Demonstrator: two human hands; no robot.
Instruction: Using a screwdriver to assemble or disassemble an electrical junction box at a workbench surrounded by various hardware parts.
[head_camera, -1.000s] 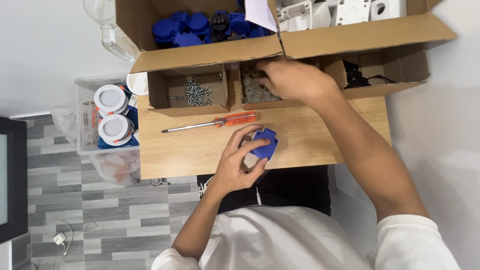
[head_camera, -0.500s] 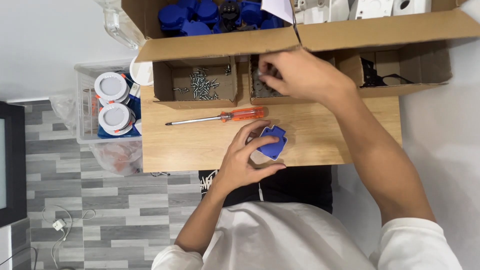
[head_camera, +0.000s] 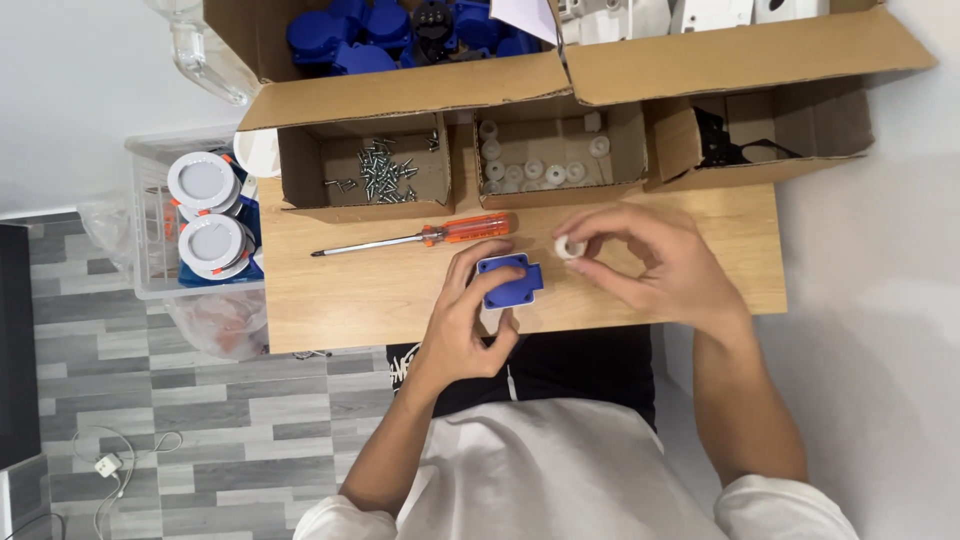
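Small assembly workstation set up in a plain room

A light wooden worktop (head_camera: 350, 300) carries open brown cardboard boxes sorted by part: loose silver screws (head_camera: 385, 170), small white plastic rings (head_camera: 535, 170), blue plastic housings (head_camera: 350, 35), white plastic casings (head_camera: 640, 15). An orange-handled screwdriver (head_camera: 415, 237) lies in front, a clear plastic crate of round white downlights (head_camera: 205, 215) stands beside, on grey wood-pattern flooring (head_camera: 150, 420).

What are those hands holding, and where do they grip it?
The left hand grips the blue plastic part by its edges; the right hand pinches a small white ring at its rim.
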